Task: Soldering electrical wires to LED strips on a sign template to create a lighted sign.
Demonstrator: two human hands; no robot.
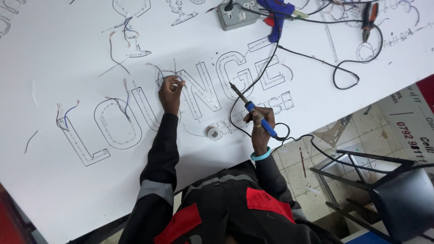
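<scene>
Head view, looking down on a white sign panel (54, 190) lying on the table, with outlined letter channels lined with small LED strips

Left hand (170, 95): fingers pinched shut on the ends of thin wires (159, 71) at the top of one letter channel, between the round letter and the angular one. Wires run up and left from the pinch point

Right hand (260, 124): fingers wrapped closed around the blue handle of a soldering iron (251, 110). Its long axis runs diagonally, with the tip (231, 84) pointing up and left and the cord end down and right. The tip hangs over the letter channels, apart from the panel as far as can be told

Key relation: the pinched wire ends lie left of the iron tip and at about the same height, well apart, with one full letter between them. The iron already points roughly that way. The right hand holds the tool; the left hand is on the joint

A solder spool (213, 132) sits on the panel between the two forearms, nearer the right hand. Blue glue gun (276, 16), grey socket box (236, 17) and pliers (369, 20) lie along the far edge
</scene>
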